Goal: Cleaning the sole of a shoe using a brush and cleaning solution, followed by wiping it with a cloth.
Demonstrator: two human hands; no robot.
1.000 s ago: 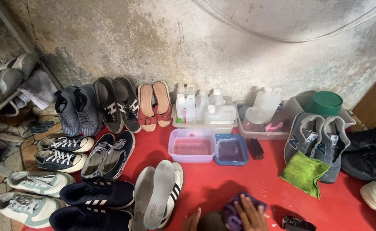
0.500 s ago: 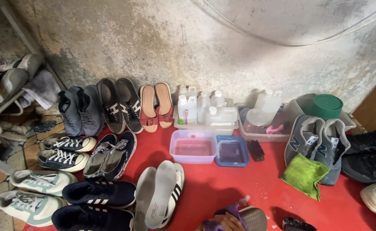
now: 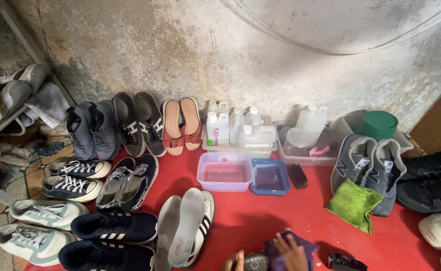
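Note:
Both my hands show only at the bottom edge, over a red mat (image 3: 280,211). My right hand (image 3: 290,253) lies on a purple cloth (image 3: 309,244) and presses it against a small grey shoe (image 3: 255,262). My left hand (image 3: 234,261) grips the left side of that shoe, with only its fingers in view. Most of the shoe is cut off by the frame edge. A black brush (image 3: 345,262) lies on the mat just right of the cloth.
A pink tub (image 3: 224,156) and a blue tub (image 3: 270,161) of water stand mid-mat, with another black brush (image 3: 298,175) beside them. White bottles (image 3: 235,128) fill trays by the wall. A green cloth (image 3: 353,203) drapes over grey sneakers (image 3: 368,165). Several shoes and pale insoles (image 3: 185,231) crowd the left.
My hands dropped almost out of view with the shoe tilted up, then came back. My right hand now lies flat on the purple cloth again, and my left fingers show beside the shoe.

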